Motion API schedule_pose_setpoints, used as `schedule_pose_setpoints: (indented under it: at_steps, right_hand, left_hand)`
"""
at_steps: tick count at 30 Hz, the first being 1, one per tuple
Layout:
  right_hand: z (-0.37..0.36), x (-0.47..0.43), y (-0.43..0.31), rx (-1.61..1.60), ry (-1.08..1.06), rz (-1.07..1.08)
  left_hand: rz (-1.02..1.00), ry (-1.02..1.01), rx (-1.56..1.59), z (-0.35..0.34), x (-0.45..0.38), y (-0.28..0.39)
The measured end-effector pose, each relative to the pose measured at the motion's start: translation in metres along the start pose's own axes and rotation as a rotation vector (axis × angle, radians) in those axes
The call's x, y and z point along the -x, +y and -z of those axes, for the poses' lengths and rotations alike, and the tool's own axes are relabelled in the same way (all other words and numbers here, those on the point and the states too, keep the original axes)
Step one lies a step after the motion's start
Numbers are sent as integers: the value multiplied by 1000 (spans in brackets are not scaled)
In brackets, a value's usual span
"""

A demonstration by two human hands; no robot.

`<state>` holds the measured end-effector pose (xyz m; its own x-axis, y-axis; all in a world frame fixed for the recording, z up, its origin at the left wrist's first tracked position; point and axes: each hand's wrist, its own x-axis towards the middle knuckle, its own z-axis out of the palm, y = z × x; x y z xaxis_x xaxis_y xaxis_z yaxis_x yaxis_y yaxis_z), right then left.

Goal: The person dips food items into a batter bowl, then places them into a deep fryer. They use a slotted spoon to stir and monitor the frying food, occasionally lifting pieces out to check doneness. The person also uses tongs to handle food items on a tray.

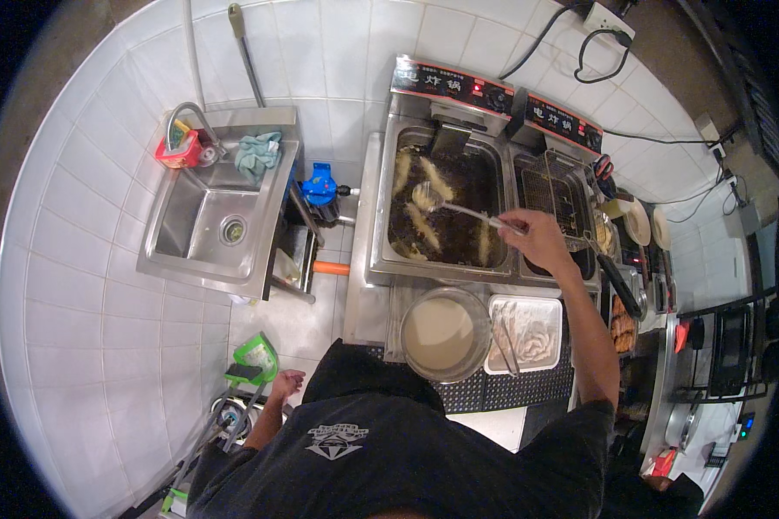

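My right hand [535, 240] grips the handle of a metal ladle [474, 213], whose bowl sits in the hot oil of the left electric deep fryer [381, 214]. Around it in the oil float several long battered pieces, one of them a battered piece [422, 227] just below the ladle's bowl. Low at my left side hangs my left hand [288, 383], fingers partly curled, holding nothing that shows. In front of my body stand a round bowl of pale batter [438, 331] and a white tray of flour-coated pieces [526, 334] with metal tongs [506, 344] lying in it.
A second fryer holds a wire basket [552, 194] with a black handle [620, 282]. Farther right is a container of browned food [623, 327]. At left stand a steel sink [204, 227] with a teal cloth [258, 156], a blue pump-like unit [320, 188] and a green dustpan [258, 357].
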<state>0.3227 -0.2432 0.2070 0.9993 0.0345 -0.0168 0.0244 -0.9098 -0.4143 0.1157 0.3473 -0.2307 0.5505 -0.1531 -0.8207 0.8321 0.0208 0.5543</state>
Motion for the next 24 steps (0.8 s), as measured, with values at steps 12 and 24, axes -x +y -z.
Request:
schedule_pose_setpoints:
  at_steps: [12,24]
  right_hand:
    - [-59,-108,-37,219,105,-90]
    - [-55,-34,-2,-17,297,-126]
  left_hand:
    - [-108,47,-113,-16,12,8]
    - [118,-105,177,19,-10,-35]
